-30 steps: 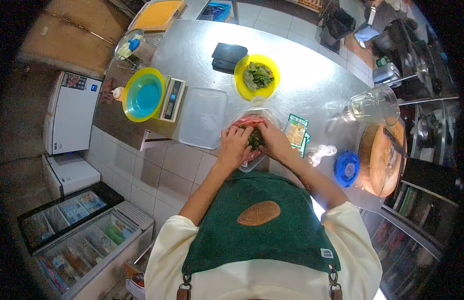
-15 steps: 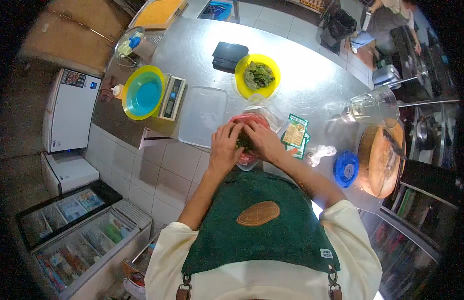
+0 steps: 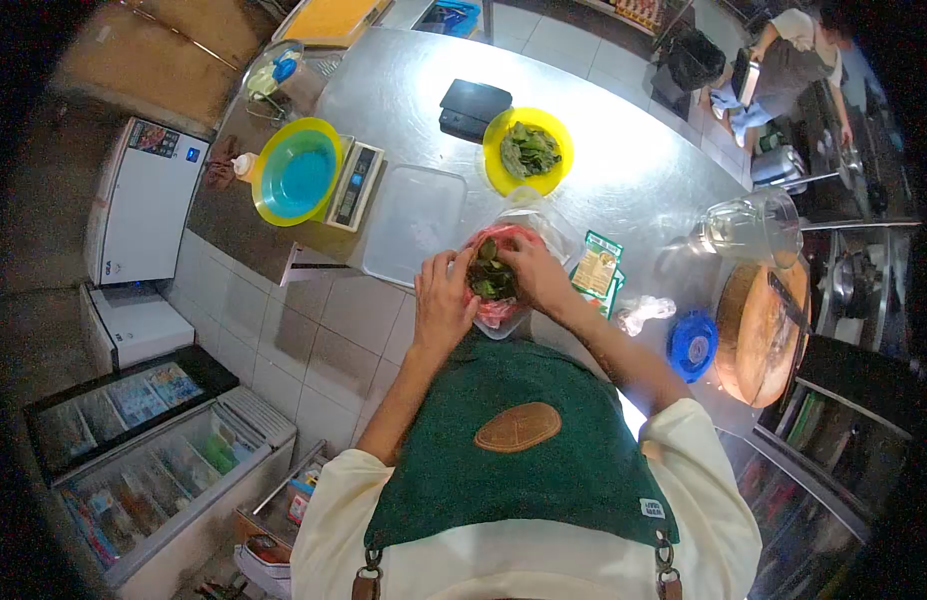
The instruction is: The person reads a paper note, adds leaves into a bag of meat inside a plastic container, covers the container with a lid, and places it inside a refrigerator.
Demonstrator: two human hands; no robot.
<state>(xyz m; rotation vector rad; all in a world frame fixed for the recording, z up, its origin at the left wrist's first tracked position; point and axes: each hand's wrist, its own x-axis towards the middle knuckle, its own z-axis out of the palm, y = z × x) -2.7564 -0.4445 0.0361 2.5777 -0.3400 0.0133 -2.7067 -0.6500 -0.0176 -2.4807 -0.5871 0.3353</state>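
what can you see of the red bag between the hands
The red bag looks like thin, crinkled plastic, pinkish red with paler streaks. Its mouth is open toward the camera, showing dark green leaves inside. It lies near the edge of the metal table, close to the apron, with clear plastic just beyond it. The left hand touches its left side and the right hand its right side. Its underside is hidden.

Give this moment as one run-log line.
left hand: at red bag; right hand: opposite side; bag: open, green leaves inside; yellow bowl: leaves
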